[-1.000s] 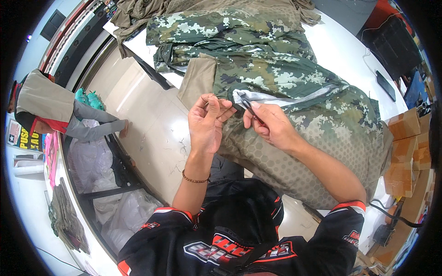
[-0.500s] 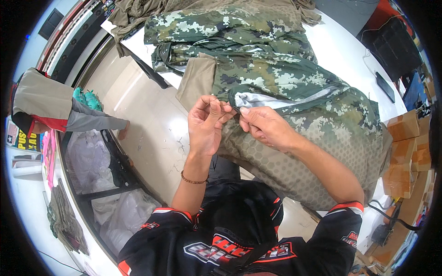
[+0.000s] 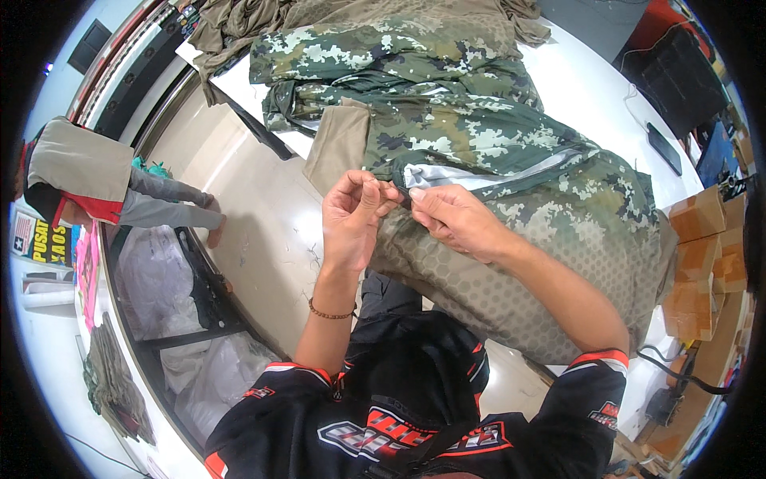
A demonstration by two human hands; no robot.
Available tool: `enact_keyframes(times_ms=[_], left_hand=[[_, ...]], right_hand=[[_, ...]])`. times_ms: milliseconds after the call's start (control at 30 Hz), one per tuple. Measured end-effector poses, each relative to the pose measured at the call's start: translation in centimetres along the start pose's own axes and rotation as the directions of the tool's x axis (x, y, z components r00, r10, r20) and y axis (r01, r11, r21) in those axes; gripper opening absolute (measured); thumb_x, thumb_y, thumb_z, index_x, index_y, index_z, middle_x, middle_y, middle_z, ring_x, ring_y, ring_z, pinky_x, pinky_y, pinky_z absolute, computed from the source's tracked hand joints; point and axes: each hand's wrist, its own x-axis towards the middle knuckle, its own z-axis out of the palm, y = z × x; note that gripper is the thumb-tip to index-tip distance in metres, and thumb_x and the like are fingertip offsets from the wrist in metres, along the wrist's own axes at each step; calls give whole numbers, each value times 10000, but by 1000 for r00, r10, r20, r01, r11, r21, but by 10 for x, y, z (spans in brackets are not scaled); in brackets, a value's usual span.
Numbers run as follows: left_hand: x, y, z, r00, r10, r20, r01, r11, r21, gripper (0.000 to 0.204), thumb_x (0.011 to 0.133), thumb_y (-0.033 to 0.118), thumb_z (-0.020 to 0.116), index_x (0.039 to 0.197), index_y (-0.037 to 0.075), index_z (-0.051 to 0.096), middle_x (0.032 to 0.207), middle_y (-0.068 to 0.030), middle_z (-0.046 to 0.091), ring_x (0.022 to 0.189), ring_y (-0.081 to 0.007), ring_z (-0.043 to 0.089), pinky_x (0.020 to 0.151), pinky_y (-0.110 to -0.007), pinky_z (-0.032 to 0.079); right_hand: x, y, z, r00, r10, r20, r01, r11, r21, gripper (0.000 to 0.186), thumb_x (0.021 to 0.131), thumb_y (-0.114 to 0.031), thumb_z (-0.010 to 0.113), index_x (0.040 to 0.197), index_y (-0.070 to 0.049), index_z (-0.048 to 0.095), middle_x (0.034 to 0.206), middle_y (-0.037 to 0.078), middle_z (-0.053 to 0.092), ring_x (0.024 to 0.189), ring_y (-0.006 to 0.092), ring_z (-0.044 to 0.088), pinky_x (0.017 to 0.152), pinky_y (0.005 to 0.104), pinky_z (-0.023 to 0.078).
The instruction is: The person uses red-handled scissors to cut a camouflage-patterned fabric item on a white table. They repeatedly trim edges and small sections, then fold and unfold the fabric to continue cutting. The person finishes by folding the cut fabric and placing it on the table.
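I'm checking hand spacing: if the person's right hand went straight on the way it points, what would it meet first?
Probably the left hand, just leftward of the right hand; depth is unclear, so the camouflage cloth might come first.

Dark flat device on white table, near cardboard boxes

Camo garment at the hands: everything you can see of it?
The camouflage garment is green with pale blocky patches, fading to brownish tan with hexagons; the cloth looks thin and soft. It lies wrinkled over the white table, a long opening showing its white inside. The left hand and right hand are at the opening's left end; what they pinch is unclear.
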Motion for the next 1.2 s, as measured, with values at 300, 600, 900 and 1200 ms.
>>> enact_keyframes(times_ms=[300, 600, 900, 1200], left_hand=[[-5, 13, -11, 999, -33, -5, 33, 997, 73, 144, 1015, 214, 630, 1028, 71, 612, 889, -78, 701, 929, -246, 716, 900, -447, 602], [-26, 108, -151, 946, 68, -317, 158, 757, 634, 124, 997, 117, 640, 1061, 14, 666, 915, -100, 714, 801, -204, 716, 771, -332, 596], [-75, 140, -220, 856, 229, -464, 397, 283, 873, 416, 854, -31, 683, 1270, -18, 677, 1143, -188, 737, 1091, -220, 697, 936, -309, 539], [-24, 97, -125, 938, 266, -221, 71, 476, 877, 317, 938, 47, 702, 1237, -55, 676, 1041, -118, 732, 960, -166, 699, 897, -284, 539]], right_hand=[[-2, -1, 0, 1000, 9, 23, -13, 988, 154, 441, 1055, -400, 497, 724, -108, 502, 584, -85, 343, 509, 36, 304, 465, 249, 208], [-10, -2, -7, 994, -101, -40, 108, 961, 255, 556, 1071, -540, 381, 806, -74, 530, 528, -79, 331, 398, 21, 272, 363, 212, 208], [-17, -34, -22, 886, -415, -206, 420, 907, -17, 563, 1068, -547, 381, 1027, -25, 589, 570, -68, 356, 451, 17, 292, 410, 196, 245], [-56, -68, -68, 776, -483, -407, 402, 874, -272, 391, 1040, -431, 573, 887, -89, 683, 637, -106, 399, 533, 3, 316, 467, 223, 239]])
